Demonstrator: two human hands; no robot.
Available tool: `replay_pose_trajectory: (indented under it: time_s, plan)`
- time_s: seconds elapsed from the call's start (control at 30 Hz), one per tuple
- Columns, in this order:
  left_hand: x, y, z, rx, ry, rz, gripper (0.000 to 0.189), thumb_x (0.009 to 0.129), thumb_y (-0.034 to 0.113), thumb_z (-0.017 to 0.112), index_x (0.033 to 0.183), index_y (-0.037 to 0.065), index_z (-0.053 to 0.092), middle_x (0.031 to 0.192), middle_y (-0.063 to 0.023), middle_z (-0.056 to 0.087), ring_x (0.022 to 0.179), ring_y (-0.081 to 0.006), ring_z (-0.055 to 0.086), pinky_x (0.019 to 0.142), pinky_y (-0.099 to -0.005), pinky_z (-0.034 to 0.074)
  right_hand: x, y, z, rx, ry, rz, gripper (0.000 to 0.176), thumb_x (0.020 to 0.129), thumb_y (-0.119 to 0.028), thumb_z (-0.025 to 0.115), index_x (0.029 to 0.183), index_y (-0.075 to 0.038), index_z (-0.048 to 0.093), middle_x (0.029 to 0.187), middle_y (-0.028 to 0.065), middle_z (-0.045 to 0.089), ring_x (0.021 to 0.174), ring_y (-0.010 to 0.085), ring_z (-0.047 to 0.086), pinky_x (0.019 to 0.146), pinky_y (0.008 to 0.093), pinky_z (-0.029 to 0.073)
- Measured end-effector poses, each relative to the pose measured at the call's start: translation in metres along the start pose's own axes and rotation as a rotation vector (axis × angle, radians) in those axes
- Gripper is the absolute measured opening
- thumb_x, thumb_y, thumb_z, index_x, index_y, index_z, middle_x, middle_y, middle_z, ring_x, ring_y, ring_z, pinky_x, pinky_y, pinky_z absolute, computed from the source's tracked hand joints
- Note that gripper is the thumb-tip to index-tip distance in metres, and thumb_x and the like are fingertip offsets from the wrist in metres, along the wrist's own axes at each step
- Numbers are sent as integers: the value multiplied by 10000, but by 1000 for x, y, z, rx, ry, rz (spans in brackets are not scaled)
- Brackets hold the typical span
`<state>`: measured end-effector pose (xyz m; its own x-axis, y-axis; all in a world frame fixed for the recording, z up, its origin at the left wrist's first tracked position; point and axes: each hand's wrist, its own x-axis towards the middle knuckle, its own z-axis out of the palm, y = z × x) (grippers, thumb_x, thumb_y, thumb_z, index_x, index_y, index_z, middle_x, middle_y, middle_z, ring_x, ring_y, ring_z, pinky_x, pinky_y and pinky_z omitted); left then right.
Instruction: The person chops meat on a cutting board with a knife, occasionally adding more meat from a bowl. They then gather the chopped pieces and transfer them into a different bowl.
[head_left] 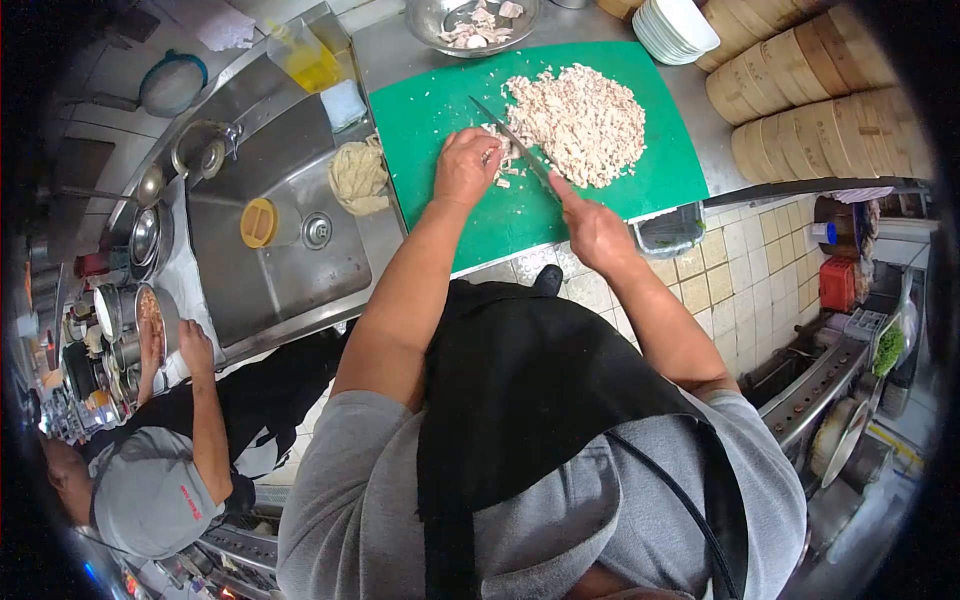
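Note:
In the head view, my right hand (pixel 600 236) is wrapped round the handle of a kitchen knife (pixel 518 146), whose blade points away to the upper left. Beside the blade, my left hand (pixel 466 166) has its fingers curled down on a small bunch of pale meat strips (pixel 506 170), partly hidden under the fingertips. Both hands are over a large green cutting board (pixel 420 110). A broad heap of finely chopped pale meat (pixel 585 125) lies on it, to the right of the blade.
A metal bowl (pixel 425 32) with larger meat pieces stands behind the board. Plates (pixel 672 30) and bamboo steamers (pixel 815 85) are at right. Left are a cloth (pixel 358 176) and a sink (pixel 285 290). A co-worker (pixel 160 480) handles a food container at far left.

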<state>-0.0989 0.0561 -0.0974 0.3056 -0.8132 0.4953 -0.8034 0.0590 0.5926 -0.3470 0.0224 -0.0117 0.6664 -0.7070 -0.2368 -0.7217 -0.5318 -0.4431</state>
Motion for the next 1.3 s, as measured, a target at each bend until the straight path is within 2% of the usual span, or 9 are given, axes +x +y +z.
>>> replay_pose_trajectory:
  time_s: [0.2, 0.3, 0.43, 0.53, 0.7, 0.8, 1.03, 1.1, 1.3]
  plan:
    - [-1, -2, 1, -12, 16, 5, 150, 779, 100, 810, 921, 106, 765, 1040, -73, 718, 983, -307, 665, 913, -415, 536, -1, 3, 1, 132, 245, -137, 641, 986, -120, 557, 1585, -275, 388, 1003, 273, 686, 917, 457, 680, 831, 545, 532]
    - [-1, -2, 0, -20, 25, 22, 174, 787, 108, 810, 954, 104, 760, 1047, -77, 715, 990, -322, 663, 910, -424, 538, 5, 9, 0, 32, 47, -29, 658, 959, -76, 592, 1576, -215, 412, 1060, 294, 689, 970, 472, 661, 851, 531, 525]
    - [-3, 3, 0, -186, 133, -172, 202, 798, 120, 809, 991, 104, 750, 1047, -80, 710, 996, -337, 660, 919, -434, 536, 2, 6, -2, 127, 179, -126, 644, 967, -96, 583, 1577, -210, 408, 1059, 292, 691, 980, 472, 659, 862, 532, 526]
    - [-4, 1, -1, -50, 56, -74, 171, 822, 135, 814, 975, 83, 758, 1038, -111, 714, 1004, -326, 676, 903, -419, 543, 4, 8, 3, 23, 37, -43, 630, 976, -112, 572, 1576, -215, 411, 1056, 295, 689, 993, 469, 660, 879, 530, 526]
    - [0, 0, -3, -46, 27, -47, 125, 810, 110, 815, 917, 76, 761, 1019, -115, 719, 987, -323, 683, 890, -415, 547, 1, -5, -2, 135, 241, -160, 643, 970, -115, 591, 1574, -242, 411, 1004, 252, 687, 930, 445, 674, 856, 534, 536]
    - [-1, 0, -3, -37, 31, -24, 113, 801, 93, 817, 897, 72, 762, 1001, -114, 723, 975, -323, 687, 874, -413, 552, 9, 5, 8, -26, 57, -62, 644, 967, -110, 594, 1571, -248, 415, 1014, 245, 691, 931, 445, 672, 831, 531, 540]
    - [-2, -2, -2, -38, 39, -15, 113, 791, 74, 817, 887, 60, 761, 987, -119, 728, 952, -323, 694, 848, -410, 560, 4, -6, -3, 164, 219, -161, 672, 951, -63, 613, 1569, -251, 429, 1016, 275, 698, 947, 481, 662, 866, 529, 532]
    - [-1, -1, -3, -29, 39, -3, 113, 792, 74, 817, 889, 59, 760, 986, -121, 727, 951, -323, 694, 846, -410, 561, 9, -1, -3, 1, -3, -40, 652, 958, -68, 599, 1564, -242, 436, 1080, 280, 697, 984, 479, 663, 889, 520, 530]
    - [-5, -5, -1, -37, 19, 0, 142, 791, 80, 824, 913, 63, 755, 1028, -130, 714, 968, -327, 683, 835, -400, 565, 8, 12, 8, 38, 189, -116, 659, 980, -133, 580, 1588, -290, 382, 1011, 265, 698, 946, 445, 680, 855, 538, 537]
